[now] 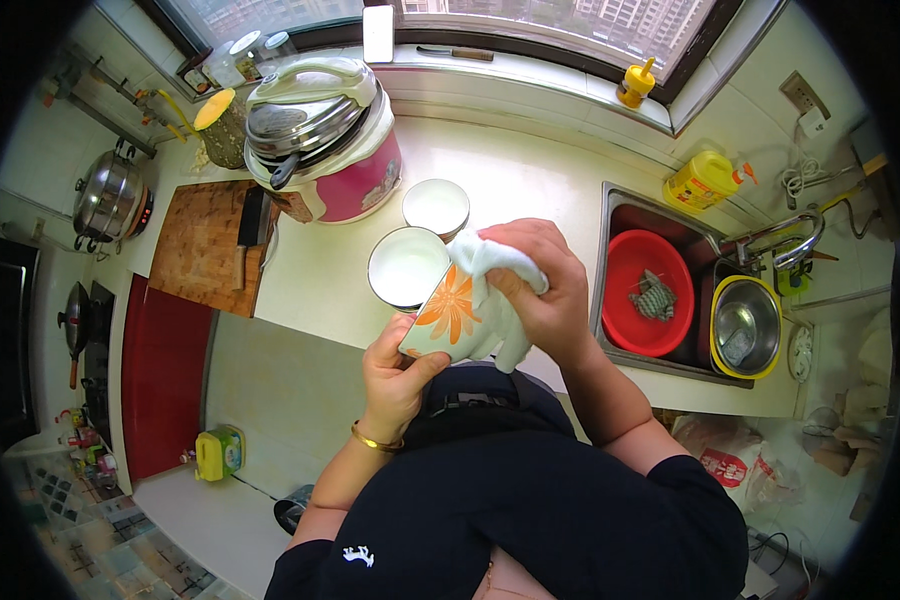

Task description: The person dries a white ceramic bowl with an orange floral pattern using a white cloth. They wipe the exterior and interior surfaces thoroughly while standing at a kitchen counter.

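Observation:
A white bowl with an orange flower pattern [447, 304] is tilted on its side in front of my chest. My left hand [397, 364] grips its lower edge, thumb on the outside. My right hand [544, 289] holds a pale cloth [506, 330] against the bowl's upper rim and side; the cloth hides part of the bowl. Just beyond, on the counter, stand a white bowl with a dark rim [407, 266] and, behind it, a stack of white bowls [436, 204].
Left lie a wooden cutting board [195, 240] and a cleaver [251, 225], beside a pink-and-white electric cooker [352, 176]. At right, a steel sink [607, 210] holds a red basin [615, 292] with a cloth. A knife [457, 54] rests on the windowsill.

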